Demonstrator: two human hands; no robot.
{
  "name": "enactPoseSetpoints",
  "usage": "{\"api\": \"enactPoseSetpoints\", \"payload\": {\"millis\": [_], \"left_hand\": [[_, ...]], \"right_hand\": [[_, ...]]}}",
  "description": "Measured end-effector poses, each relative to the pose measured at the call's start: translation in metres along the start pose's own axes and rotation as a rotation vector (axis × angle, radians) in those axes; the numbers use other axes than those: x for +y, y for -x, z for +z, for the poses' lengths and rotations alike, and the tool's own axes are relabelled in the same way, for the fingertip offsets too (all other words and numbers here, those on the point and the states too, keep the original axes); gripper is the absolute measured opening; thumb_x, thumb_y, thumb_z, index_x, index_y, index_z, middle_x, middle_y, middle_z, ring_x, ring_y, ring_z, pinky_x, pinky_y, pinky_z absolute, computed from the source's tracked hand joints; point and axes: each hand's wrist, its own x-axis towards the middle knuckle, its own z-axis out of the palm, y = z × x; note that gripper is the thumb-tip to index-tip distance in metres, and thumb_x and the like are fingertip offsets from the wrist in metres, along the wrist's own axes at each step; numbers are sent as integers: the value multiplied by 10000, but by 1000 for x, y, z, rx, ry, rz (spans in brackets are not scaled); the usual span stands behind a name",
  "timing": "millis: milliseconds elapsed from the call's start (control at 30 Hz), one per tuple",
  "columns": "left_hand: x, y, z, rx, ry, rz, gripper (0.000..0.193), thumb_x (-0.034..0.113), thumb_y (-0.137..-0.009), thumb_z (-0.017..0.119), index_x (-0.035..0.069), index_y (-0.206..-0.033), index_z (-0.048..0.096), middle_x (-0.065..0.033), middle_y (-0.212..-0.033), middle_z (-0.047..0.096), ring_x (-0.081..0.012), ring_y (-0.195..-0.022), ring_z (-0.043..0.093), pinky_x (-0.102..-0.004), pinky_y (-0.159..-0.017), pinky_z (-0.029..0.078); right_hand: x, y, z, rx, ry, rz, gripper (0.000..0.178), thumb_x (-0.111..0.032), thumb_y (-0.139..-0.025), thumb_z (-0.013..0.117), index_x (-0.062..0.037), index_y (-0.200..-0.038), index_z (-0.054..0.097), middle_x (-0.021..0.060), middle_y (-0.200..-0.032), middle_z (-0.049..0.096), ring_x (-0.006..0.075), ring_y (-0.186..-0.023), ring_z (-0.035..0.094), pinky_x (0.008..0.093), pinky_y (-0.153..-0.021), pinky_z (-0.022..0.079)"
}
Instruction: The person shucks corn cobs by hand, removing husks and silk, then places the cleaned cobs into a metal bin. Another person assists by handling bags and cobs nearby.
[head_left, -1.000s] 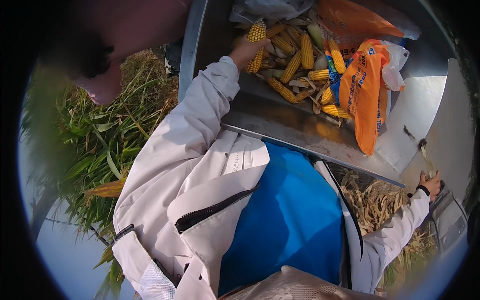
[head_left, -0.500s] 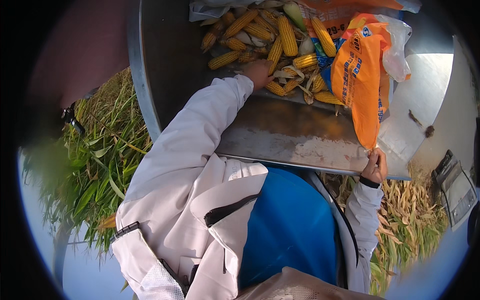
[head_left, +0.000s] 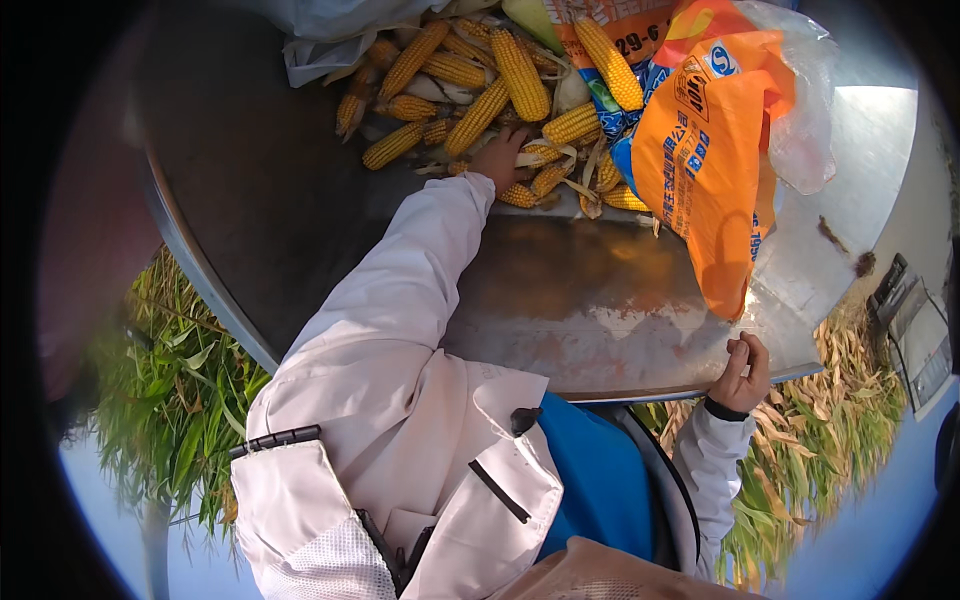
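Observation:
My left hand (head_left: pixel 499 160) reaches into a pile of husked yellow corn cobs (head_left: pixel 518 75) in a metal trough. It rests on the near side of the pile, its visible fingers stretched out between cobs and dry husk. Some fingertips are hidden. To the right of the pile, an orange plastic bag (head_left: pixel 690 150) with a clear liner lies over the trough. The bag's pointed lower corner comes down near my right hand (head_left: pixel 742 372). That hand sits at the trough's near rim, fingers loosely bent and apart, with a small gap to the bag corner.
The metal trough (head_left: pixel 560 350) has a raised rim curving along its left side. A whitish plastic sheet (head_left: pixel 330 40) lies behind the cobs. Green plants (head_left: pixel 185 370) stand at left, dry stalks (head_left: pixel 800 440) at right. A grey-white vehicle (head_left: pixel 915 340) is at far right.
My right hand has let go of the orange bag's corner and drawn slightly back. My left hand stays at the pile, shifted a little relative to the cobs. The whole view has swung.

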Motion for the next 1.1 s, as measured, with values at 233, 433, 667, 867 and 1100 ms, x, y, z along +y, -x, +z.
{"api": "enactPoseSetpoints", "payload": {"millis": [233, 433, 667, 867, 1100], "left_hand": [[-5, 23, 20, -68, -19, 329, 305, 101, -892, 541, 39, -1190, 562, -229, -822, 673, -444, -820, 667, -527, -729, 521], [55, 60, 21, -88, 80, 549, 419, 116, -866, 566, 59, -1281, 556, -219, -1250, 581, -379, -1160, 576, -451, -955, 483], [59, -25, 62, 356, -921, 804, 549, 202, -898, 514, -20, -1400, 528, -148, -1549, 394, -367, -1450, 299, -456, -1200, 241], [52, -23, 71, 66, -904, 965, 328, 226, -828, 576, 55, -1041, 758, -83, -1131, 676, -290, -1236, 472, -446, -1061, 357], [69, -11, 60, -172, -328, 681, 228, 184, -845, 615, 35, -1017, 625, -147, -745, 650, -359, -739, 652, -454, -790, 498]], "right_hand": [[0, 0, 2, -16, -6, 23, 205, -123, -991, 587, 51, -1077, 653, 122, -914, 693, 180, -810, 680, 279, -752, 532], [-3, -1, 2, -34, 13, 35, 208, -125, -978, 607, 52, -1074, 657, 113, -881, 695, 164, -771, 650, 281, -742, 518], [-8, -5, 2, -89, 52, 49, 202, -114, -956, 628, 48, -1071, 662, 92, -841, 687, 150, -740, 626, 284, -724, 506], [-8, -4, 4, -65, 56, 48, 198, -113, -955, 631, 46, -1068, 662, 85, -823, 678, 140, -730, 613, 274, -713, 498], [-7, -5, 5, -52, 46, 49, 190, -108, -951, 637, 43, -1064, 665, 81, -821, 676, 138, -725, 607, 270, -713, 496]]}}
